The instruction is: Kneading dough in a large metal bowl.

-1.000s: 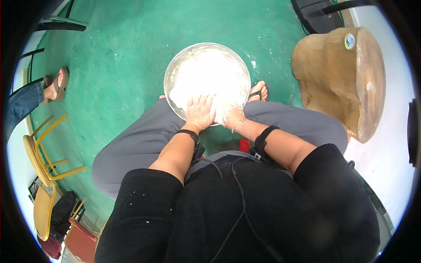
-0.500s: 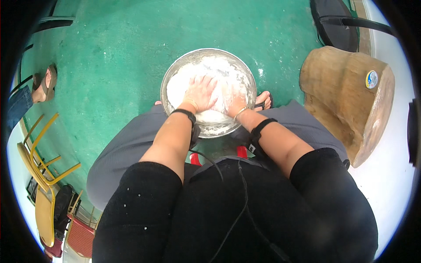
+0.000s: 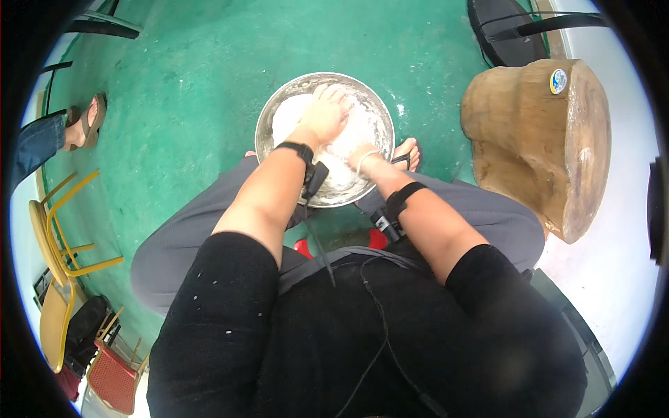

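Observation:
A round metal bowl (image 3: 263, 132) stands on the floor between my knees. It holds white, flour-like powder (image 3: 291, 111), smeared up its inner wall. My left hand (image 3: 326, 115) lies over the powder toward the far side, palm down, its fingers stretched out and slightly bent. Nearer and to the right, my right hand (image 3: 357, 150) is sunk in the powder. White coats it so heavily that its fingers cannot be made out. Each forearm wears a black strap.
A carved wooden stump seat (image 3: 529, 132) stands at the right. Yellow-framed chairs (image 3: 59, 233) are at the left, below another person's sandalled foot (image 3: 90, 122). A black round base (image 3: 509, 31) sits at the far right. White specks dot the green floor (image 3: 188, 90).
My left hand has shifted farther across the bowl, and its fingers have drawn closer together. My right hand has sunk deeper into the powder. The whole view has shifted slightly.

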`<state>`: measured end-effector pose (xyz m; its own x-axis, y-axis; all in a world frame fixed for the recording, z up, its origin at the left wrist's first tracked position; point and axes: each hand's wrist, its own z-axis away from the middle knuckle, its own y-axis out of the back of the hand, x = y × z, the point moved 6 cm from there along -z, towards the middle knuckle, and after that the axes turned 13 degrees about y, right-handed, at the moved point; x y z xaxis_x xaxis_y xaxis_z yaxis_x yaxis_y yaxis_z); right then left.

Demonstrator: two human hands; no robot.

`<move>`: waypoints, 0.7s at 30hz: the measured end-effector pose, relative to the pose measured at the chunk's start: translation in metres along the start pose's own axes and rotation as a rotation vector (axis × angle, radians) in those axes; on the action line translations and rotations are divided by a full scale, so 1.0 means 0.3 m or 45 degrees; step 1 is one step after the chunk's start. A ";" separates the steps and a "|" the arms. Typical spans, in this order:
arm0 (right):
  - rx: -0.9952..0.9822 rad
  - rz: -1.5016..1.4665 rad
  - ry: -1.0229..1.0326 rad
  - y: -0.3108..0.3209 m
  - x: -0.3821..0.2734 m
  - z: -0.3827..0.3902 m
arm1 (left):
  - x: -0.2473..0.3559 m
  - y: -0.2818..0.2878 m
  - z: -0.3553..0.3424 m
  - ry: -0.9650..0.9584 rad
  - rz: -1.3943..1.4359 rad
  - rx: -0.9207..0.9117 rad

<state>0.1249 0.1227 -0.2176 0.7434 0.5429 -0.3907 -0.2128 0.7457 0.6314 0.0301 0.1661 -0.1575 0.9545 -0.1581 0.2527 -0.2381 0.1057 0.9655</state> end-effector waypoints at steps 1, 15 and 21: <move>-0.011 -0.070 0.004 0.013 0.031 -0.006 | 0.010 -0.007 0.030 -0.004 -0.007 -0.003; 0.356 -1.021 -0.035 0.377 -0.083 -0.236 | -0.301 -0.033 0.298 1.951 2.223 0.295; -0.017 -0.187 0.211 0.466 -0.259 -0.058 | -0.239 0.094 0.292 1.440 1.117 -0.085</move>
<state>0.0264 0.1915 -0.1108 0.6527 0.4833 -0.5834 -0.1188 0.8258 0.5512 -0.0608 0.0944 -0.1429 0.1410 0.8303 0.5392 -0.8364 -0.1915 0.5136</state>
